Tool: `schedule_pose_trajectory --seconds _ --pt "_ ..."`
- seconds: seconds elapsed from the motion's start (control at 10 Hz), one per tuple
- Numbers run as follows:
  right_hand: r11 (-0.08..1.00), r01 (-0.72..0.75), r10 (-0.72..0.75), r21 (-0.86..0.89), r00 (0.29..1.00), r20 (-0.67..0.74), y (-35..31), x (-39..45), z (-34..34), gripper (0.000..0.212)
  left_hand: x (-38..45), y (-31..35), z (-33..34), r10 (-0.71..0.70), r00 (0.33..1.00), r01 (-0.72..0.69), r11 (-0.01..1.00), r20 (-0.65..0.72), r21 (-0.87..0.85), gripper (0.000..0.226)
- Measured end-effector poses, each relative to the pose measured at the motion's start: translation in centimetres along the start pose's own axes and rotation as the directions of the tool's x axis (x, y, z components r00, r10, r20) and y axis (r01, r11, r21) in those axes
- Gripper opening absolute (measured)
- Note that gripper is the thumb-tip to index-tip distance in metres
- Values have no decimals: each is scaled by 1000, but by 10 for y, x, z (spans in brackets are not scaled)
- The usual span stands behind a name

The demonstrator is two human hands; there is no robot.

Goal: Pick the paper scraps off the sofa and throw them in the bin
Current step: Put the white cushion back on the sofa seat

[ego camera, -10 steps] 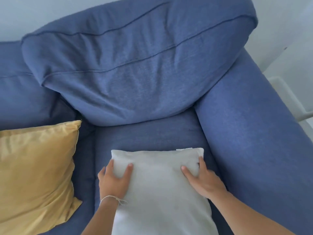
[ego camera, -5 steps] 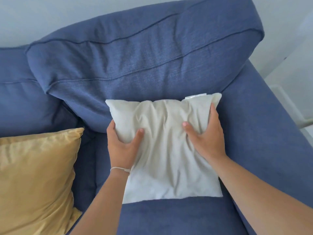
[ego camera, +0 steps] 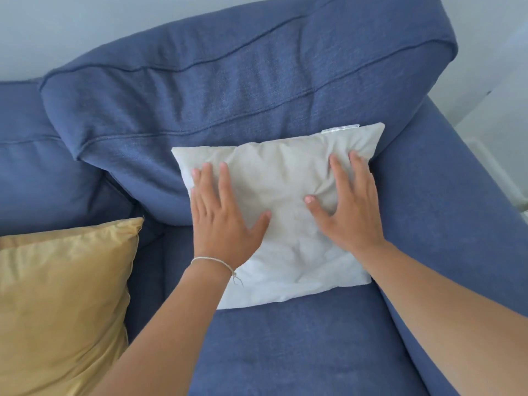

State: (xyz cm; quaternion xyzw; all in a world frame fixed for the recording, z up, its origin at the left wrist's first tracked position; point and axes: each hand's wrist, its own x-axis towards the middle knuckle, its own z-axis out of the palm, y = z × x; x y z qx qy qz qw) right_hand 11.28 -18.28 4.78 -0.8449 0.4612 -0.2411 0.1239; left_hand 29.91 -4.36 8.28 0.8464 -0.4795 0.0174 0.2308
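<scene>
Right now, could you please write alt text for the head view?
Both hands, left hand and right hand, press flat on a white pillow leaning against a blue sofa back cushion. A yellow cushion sits at left; no paper scraps show.

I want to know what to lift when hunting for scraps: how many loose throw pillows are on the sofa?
2. The white pillow leans against the back cushion by the armrest; the yellow pillow lies at lower left. Others may sit outside the view.
</scene>
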Motion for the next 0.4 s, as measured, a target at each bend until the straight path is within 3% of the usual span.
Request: schedule_pose_trajectory --seconds 0.1,0.4 --pt "1000 -28 28 0 999 36 -1 2 5 85 3 -14 11 -13 996 8 998 89 64 106" --pt "999 -12 16 -39 996 86 -4 -7 -6 84 -17 -15 -2 14 994 -12 1000 107 -26 89"
